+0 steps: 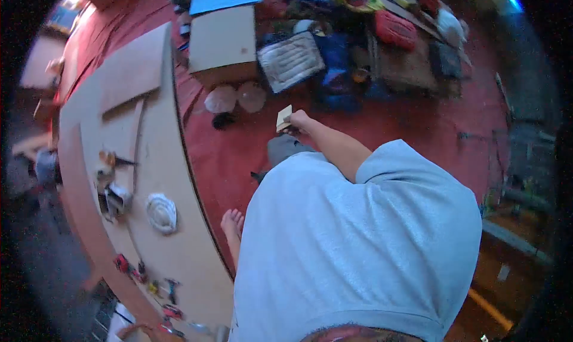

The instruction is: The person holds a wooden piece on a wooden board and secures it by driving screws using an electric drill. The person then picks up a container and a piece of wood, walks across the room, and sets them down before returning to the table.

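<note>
My right hand (301,121) is closed around a small, flat, pale yellow piece (285,118), with its arm stretched out from a light grey sleeve. The piece is above dark grey cloth at the far edge of my shirt (358,240). Beneath the piece, the darker area is too small and blurred to make out. No left hand can be made out. A bare foot (231,222) shows left of the shirt, on the red floor covering (206,157).
A long pale board (191,246) at the left bears tools, a white roundish item (161,213) and a smaller board (134,73). Further off are a cardboard box (222,37), clear rounded containers (250,97), a silvery padded item (291,61) and a red case (395,30).
</note>
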Demonstrator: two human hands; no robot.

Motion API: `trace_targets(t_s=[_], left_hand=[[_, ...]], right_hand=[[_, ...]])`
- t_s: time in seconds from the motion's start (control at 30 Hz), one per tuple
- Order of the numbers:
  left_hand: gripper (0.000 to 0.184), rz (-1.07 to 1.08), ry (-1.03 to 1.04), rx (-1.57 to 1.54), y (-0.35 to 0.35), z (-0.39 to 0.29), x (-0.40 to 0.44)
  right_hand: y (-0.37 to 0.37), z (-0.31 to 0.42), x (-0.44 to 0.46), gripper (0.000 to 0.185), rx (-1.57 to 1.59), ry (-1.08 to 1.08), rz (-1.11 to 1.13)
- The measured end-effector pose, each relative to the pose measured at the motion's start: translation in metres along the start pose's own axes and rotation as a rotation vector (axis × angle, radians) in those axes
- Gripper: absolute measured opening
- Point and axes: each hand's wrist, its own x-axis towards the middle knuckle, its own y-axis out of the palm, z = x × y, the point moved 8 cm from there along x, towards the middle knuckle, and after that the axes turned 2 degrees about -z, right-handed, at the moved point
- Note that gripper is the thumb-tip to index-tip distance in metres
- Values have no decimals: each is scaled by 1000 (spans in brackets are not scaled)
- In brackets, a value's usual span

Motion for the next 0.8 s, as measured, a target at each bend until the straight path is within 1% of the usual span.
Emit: trace_targets(t_s=[0.03, 0.07, 0.1, 0.13, 0.17, 0.2, 0.23, 0.27, 0.3, 0.33, 0.37, 0.4, 0.43, 0.47, 0.5, 0.53, 0.57, 0.6, 0.63, 0.67, 0.7, 0.73, 0.77, 0.8], left_hand=[[40, -35, -61, 63, -11, 8, 7], [40, -24, -65, 86, -31, 24, 33], [35, 44, 3, 324, -50, 37, 63], [32, 101, 68, 545, -61, 56, 74], [29, 4, 134, 600, -65, 46, 55], [30, -32, -72, 402, -78, 72, 62], [28, 9, -92, 422, -80, 67, 63], [28, 56, -115, 437, -76, 68, 63], [28, -4, -108, 360, -66, 64, 47], [28, 20, -1, 432, -53, 49, 32], [30, 29, 109, 511, -39, 26, 14], [36, -60, -119, 204, -42, 21, 6], [29, -122, -196, 203, -20, 4, -16], [26, -128, -205, 270, -14, -12, -8], [23, -120, -227, 346, -5, -21, -5], [21, -129, -111, 319, 6, -35, -7], [19, -137, 8, 297, 18, -50, -11], [19, -152, 47, 240, 29, -59, -10], [20, -167, 83, 190, 41, -80, -14], [20, -186, 75, 151, 51, -90, -23], [22, -186, 132, 90, 64, -106, -35], [23, -184, 187, 34, 75, -115, -45], [23, -197, 176, 13, 81, -111, -47], [25, -213, 227, -7, 83, -111, -51]], right_hand=[[-12, 9, -29, 24, 156, 45, 20], [-21, 22, -62, 25, 296, 92, 51], [-49, -19, 4, 26, 142, -3, -95], [-79, -14, -21, 27, 250, 31, -84], [-103, 4, -58, 29, 444, -3, -39], [-131, 9, -60, 30, 483, -3, -87], [-167, 11, -50, 32, 426, -55, -146], [-205, 3, -43, 33, 520, -12, -163], [-243, -8, -18, 38, 665, -9, -244], [-264, 10, -45, 41, 674, -128, -190], [-288, -6, -27, 45, 725, -133, -103], [-270, 5, -53, 43, 725, 64, -275], [-302, -60, 39, 43, 852, 199, -30], [-301, -44, 22, 46, 510, 81, -199], [-302, -85, 68, 37, 433, 170, -106], [-287, -102, 85, 31, 349, 250, -4], [-274, -111, 106, 31, 108, 199, -41], [-242, -92, 93, 33, -123, 135, -80], [-215, -113, 139, 35, -202, 196, -73], [-185, -123, 170, 38, -282, 257, -60], [-136, -76, 190, 38, -970, -328, 152], [-51, -46, 164, 39, -1606, -959, 380], [8, -22, 157, 35, -1628, -1072, 420], [53, 14, 137, 38, -1509, -1208, 563]])
